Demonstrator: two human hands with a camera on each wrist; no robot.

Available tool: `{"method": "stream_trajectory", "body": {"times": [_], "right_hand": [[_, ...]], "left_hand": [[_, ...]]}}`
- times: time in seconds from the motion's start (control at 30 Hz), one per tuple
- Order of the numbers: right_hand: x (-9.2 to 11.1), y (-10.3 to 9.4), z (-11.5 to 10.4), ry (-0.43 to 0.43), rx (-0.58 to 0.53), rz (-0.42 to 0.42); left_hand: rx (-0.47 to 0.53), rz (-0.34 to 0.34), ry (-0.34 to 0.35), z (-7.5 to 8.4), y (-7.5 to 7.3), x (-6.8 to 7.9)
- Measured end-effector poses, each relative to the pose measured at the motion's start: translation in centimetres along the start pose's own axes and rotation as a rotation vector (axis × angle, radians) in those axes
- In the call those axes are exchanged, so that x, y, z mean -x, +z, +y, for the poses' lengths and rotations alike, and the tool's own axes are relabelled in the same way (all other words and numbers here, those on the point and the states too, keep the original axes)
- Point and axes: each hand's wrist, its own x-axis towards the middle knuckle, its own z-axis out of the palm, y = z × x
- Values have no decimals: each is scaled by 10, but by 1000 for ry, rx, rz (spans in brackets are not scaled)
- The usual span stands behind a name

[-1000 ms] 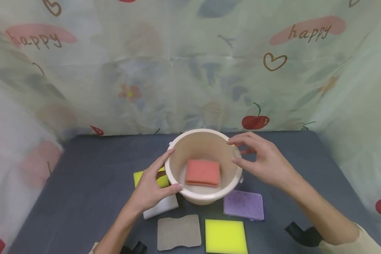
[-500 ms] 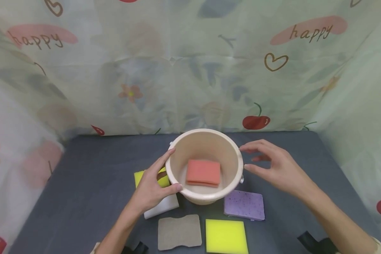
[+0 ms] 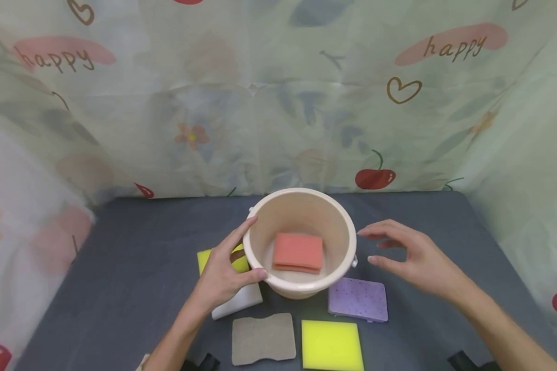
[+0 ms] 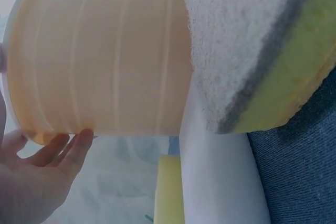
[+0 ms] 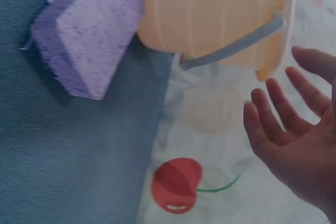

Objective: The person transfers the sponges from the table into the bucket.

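A cream bucket (image 3: 297, 291) stands upright at the middle of the table, with a coral-pink sponge (image 3: 298, 251) lying on its bottom. My left hand (image 3: 222, 275) holds its left side, thumb on the near rim and fingers around the wall. In the left wrist view, fingertips (image 4: 83, 137) touch the bucket's ribbed outside. My right hand (image 3: 410, 255) hovers to the right of the bucket, apart from it, fingers loosely bent with nothing between them. The bucket's grey handle (image 5: 236, 45) hangs down in the right wrist view.
Nearest the front lie a grey scalloped sponge (image 3: 263, 340) and a yellow sponge (image 3: 331, 345). A purple speckled sponge (image 3: 358, 300) lies right of the bucket. Under my left hand are a white block (image 3: 239, 303) and another yellow sponge (image 3: 204, 260). A printed curtain (image 3: 278, 129) hangs behind.
My right hand has drawn away from the bucket's right rim, moving right and slightly toward me. My left hand keeps its hold; the bucket and the sponge inside stay put.
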Motion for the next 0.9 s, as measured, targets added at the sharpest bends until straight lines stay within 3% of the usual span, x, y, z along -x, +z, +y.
{"method": "stream_trajectory", "body": {"times": [0.3, 0.6, 0.9], "right_hand": [[11, 12, 13, -35, -77, -4], [20, 19, 22, 56, -77, -47], [32, 31, 36, 52, -152, -49]], "left_hand": [[4, 2, 6, -1, 0, -1], [30, -2, 11, -2, 1, -1], [16, 3, -8, 0, 1, 0]]}}
